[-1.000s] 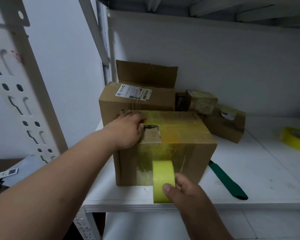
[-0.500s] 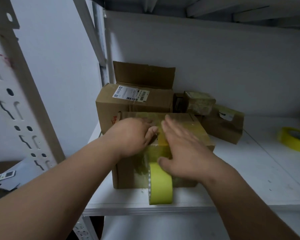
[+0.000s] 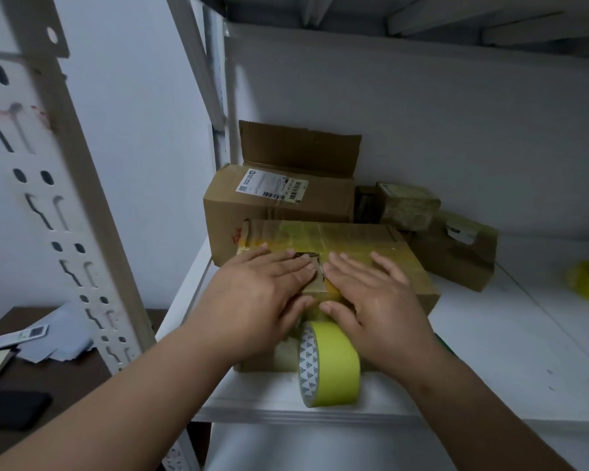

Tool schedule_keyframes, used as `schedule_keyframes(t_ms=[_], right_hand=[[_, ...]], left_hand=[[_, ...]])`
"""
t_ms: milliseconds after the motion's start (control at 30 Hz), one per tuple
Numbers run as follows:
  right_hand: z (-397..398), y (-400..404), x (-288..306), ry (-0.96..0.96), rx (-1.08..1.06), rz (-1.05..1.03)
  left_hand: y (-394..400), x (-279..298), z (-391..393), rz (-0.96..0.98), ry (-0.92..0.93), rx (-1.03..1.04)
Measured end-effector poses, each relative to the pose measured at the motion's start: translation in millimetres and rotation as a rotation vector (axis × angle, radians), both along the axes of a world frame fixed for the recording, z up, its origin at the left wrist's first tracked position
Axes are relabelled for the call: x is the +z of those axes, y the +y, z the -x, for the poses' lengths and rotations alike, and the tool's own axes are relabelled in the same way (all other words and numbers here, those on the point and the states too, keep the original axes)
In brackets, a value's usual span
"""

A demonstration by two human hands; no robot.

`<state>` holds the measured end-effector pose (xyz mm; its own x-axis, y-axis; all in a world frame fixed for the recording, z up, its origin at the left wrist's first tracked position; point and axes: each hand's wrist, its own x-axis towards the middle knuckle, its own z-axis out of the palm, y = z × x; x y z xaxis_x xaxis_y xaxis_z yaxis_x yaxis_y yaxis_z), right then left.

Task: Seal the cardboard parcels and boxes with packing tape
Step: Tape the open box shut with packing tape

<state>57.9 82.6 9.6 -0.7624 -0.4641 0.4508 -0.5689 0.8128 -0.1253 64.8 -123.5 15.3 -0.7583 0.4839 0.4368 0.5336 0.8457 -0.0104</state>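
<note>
Both hands, left (image 3: 259, 294) and right (image 3: 371, 294), lie flat on the stiff, probably light box (image 3: 402, 263), best steadied from its top while the roll (image 3: 330, 363) hangs near.

Both bare forearms reach forward from the bottom corners of the view and converge toward the middle. The left hand (image 3: 264, 294) lies palm down with its fingers straight and close together, angled to the right. The right hand (image 3: 371, 300) lies palm down as well, fingers straight and slightly spread (the thumb points inward, toward the other hand). The index fingertips nearly meet, and the two thumbs sit just beside each other below them.
</note>
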Motion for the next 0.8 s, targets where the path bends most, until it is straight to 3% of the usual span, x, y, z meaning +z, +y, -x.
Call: schedule_keyframes(t_ms=[100,267,400,467,600,700,800], right_hand=[[3.0,3.3,-0.4,-0.037,0.009,0.032],[2.9,-1.0,-7.2,0.072,0.020,0.107],[-26.6,17.3,-30.3,0.203,-0.115,0.447],[-48.2,19.3,-52.1,0.124,-0.186,0.541],[-68.3,5.0,-80.3,-0.141,-0.100,0.429],[-72.9,-6.2,-56.1,-0.182,-0.019,0.551],[-79.1,-8.1,-22.4,-0.234,0.045,0.667]], left_hand=[[1.4,3.1,-0.8,0.008,-0.058,0.081],[2.9,3.7,-4.6,-0.018,-0.082,0.140],[-2.5,6.1,-9.2,-0.133,-0.171,0.219],[-7.6,11.5,-5.3,-0.181,-0.228,0.217],[-4.4,22.8,-0.2,-0.089,-0.237,0.197],[-1.7,41.3,-0.8,-0.166,-0.237,0.196],[-4.2,68.4,3.0,-0.312,-0.358,0.195]])
